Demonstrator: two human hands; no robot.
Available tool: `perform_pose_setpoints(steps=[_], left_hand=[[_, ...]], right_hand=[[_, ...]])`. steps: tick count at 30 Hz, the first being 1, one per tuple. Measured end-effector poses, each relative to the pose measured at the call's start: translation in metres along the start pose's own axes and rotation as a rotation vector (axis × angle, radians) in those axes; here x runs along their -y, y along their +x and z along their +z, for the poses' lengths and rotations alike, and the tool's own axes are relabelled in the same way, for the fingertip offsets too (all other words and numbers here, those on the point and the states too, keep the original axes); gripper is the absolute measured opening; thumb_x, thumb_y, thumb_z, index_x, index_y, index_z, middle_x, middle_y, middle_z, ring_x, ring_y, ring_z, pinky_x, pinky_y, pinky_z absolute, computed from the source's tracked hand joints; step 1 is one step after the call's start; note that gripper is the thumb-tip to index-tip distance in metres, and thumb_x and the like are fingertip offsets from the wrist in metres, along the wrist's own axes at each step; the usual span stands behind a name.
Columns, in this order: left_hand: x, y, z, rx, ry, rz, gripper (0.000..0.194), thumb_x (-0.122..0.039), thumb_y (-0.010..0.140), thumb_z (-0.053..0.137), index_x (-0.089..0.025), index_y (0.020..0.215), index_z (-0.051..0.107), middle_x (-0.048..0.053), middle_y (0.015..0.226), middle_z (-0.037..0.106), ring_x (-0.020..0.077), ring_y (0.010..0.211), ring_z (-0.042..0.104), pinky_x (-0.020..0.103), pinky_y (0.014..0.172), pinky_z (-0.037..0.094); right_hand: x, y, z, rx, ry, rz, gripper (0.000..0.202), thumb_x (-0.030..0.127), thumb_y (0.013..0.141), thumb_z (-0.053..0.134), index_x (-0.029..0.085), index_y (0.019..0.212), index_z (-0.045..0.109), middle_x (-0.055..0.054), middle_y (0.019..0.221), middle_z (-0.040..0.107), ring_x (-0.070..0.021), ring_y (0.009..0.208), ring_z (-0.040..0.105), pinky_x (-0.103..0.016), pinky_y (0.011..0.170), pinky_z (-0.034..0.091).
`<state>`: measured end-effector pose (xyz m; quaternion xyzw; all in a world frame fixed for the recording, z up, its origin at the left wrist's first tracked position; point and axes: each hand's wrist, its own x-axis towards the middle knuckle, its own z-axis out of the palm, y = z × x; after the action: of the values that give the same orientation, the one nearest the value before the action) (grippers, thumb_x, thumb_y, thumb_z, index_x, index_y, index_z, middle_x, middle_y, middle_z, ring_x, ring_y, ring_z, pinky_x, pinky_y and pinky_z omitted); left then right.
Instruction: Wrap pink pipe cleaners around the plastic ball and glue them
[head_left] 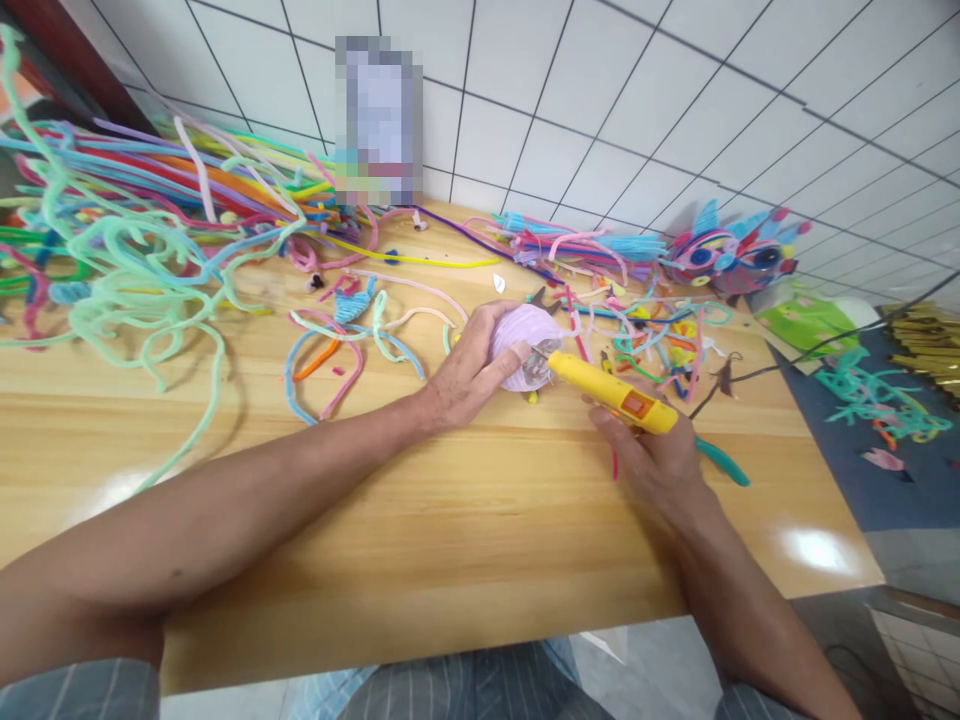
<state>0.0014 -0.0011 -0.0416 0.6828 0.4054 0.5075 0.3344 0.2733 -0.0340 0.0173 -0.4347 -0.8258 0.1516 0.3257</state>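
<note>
My left hand (480, 360) is wrapped round a ball (525, 330) covered in lilac pipe cleaner, with a clear, shiny patch on its right side. My right hand (656, 455) grips a yellow glue gun (611, 388) whose metal nozzle points left at that clear patch. From this view I cannot tell whether the nozzle touches the ball. A teal handle (722, 462) sticks out just past my right hand. Dark plier-like jaws (538, 297) show behind the ball, partly hidden.
Mint-green pipe cleaners (142, 270) lie tangled at the left, before a bundle of many colours (225, 185). Colourful scraps (667, 340) litter the table's right side. A decorated figure with big eyes (731, 250) stands near the tiled wall. A black cord (810, 350) crosses at the right.
</note>
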Motion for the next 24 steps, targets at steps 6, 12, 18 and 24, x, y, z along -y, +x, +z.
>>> perform_pose_setpoints(steps=[6, 12, 18, 24], left_hand=[[-0.0016, 0.0002, -0.0005, 0.01, 0.01, -0.005, 0.06, -0.06, 0.109, 0.05, -0.019, 0.152, 0.042, 0.019, 0.155, 0.055, 0.0323, 0.149, 0.054, 0.051, 0.13, 0.043], [-0.0055, 0.0012, -0.0019, 0.018, 0.027, -0.002, 0.06, -0.06, 0.109, 0.049, -0.02, 0.152, 0.042, 0.018, 0.155, 0.056, 0.0325, 0.148, 0.055, 0.051, 0.128, 0.045], [-0.002, 0.0006, -0.0008, 0.006, 0.017, -0.001, 0.059, -0.06, 0.108, 0.05, -0.023, 0.153, 0.042, 0.017, 0.154, 0.057, 0.0332, 0.147, 0.055, 0.053, 0.127, 0.045], [-0.0012, 0.0002, -0.0005, 0.004, 0.011, 0.011, 0.056, -0.059, 0.109, 0.051, -0.024, 0.152, 0.042, 0.016, 0.153, 0.057, 0.0319, 0.146, 0.055, 0.054, 0.128, 0.044]], right_hand=[[-0.0018, -0.0041, 0.0, -0.018, 0.022, 0.029, 0.02, 0.031, 0.101, 0.07, 0.03, 0.12, 0.075, -0.004, 0.106, 0.081, -0.0255, 0.097, 0.077, -0.04, 0.087, 0.063], [-0.0008, -0.002, -0.0008, -0.002, -0.004, 0.007, 0.019, 0.033, 0.101, 0.069, 0.028, 0.119, 0.075, -0.005, 0.105, 0.081, -0.0253, 0.095, 0.077, -0.039, 0.084, 0.063], [0.0019, -0.0002, -0.0002, -0.019, -0.033, -0.005, 0.016, 0.033, 0.101, 0.068, 0.027, 0.115, 0.074, -0.006, 0.105, 0.082, -0.0255, 0.096, 0.078, -0.039, 0.085, 0.064], [-0.0017, -0.0028, 0.0003, -0.031, -0.01, 0.007, 0.019, 0.032, 0.101, 0.069, 0.027, 0.118, 0.075, -0.005, 0.105, 0.081, -0.0256, 0.095, 0.077, -0.04, 0.086, 0.063]])
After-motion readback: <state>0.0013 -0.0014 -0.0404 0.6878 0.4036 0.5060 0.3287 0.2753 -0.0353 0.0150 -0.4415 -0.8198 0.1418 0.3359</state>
